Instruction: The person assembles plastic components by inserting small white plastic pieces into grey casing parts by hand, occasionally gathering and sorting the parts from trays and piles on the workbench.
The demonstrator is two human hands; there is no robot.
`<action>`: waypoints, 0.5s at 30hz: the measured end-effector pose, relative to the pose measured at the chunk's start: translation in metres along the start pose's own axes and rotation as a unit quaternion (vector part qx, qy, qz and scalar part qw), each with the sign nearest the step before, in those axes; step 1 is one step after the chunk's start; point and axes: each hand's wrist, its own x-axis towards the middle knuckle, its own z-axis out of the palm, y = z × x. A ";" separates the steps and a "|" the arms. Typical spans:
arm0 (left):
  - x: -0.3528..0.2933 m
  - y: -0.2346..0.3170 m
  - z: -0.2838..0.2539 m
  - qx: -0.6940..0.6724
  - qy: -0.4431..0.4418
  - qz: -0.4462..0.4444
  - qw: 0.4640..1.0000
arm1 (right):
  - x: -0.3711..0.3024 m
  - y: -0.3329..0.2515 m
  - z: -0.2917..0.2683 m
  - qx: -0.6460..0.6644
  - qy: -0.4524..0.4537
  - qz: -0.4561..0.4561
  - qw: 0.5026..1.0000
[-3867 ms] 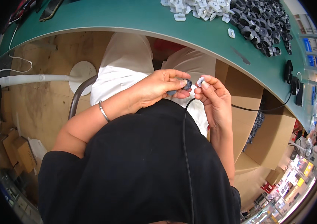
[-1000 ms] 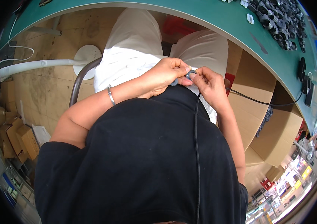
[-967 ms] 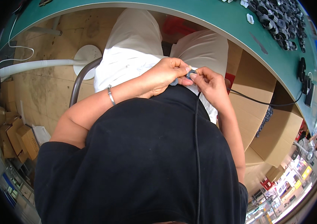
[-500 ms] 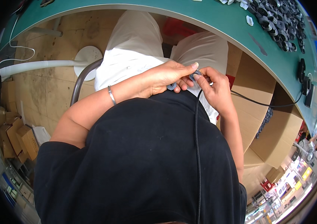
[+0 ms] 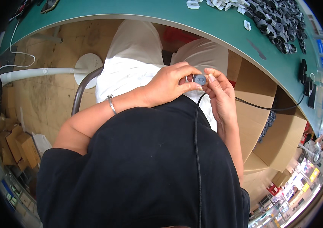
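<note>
Pinching a grey round part (image 5: 199, 79) between thumb and fingers, the left hand (image 5: 169, 83) holds it over the white trousers (image 5: 127, 76); the right hand (image 5: 222, 95) is at the part's right edge, and whether its fingertips grip anything I cannot tell. Any marking on the part's face is too small to read. On the green bench (image 5: 112, 7), far right, white pieces (image 5: 226, 4) lie left of dark ring-shaped parts (image 5: 279, 26). Yellow panels (image 5: 314, 174) at right are too blurred to read.
</note>
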 end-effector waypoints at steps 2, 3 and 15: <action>-0.002 0.000 0.001 0.029 -0.004 0.025 0.999 | 0.000 0.002 -0.002 -0.017 -0.017 -0.018 1.000; -0.002 0.000 0.002 0.056 -0.005 0.042 0.998 | -0.001 0.004 -0.003 -0.017 -0.017 -0.017 1.000; 0.003 0.005 0.004 0.059 -0.051 0.042 0.996 | -0.009 -0.001 -0.008 -0.031 -0.019 -0.007 0.999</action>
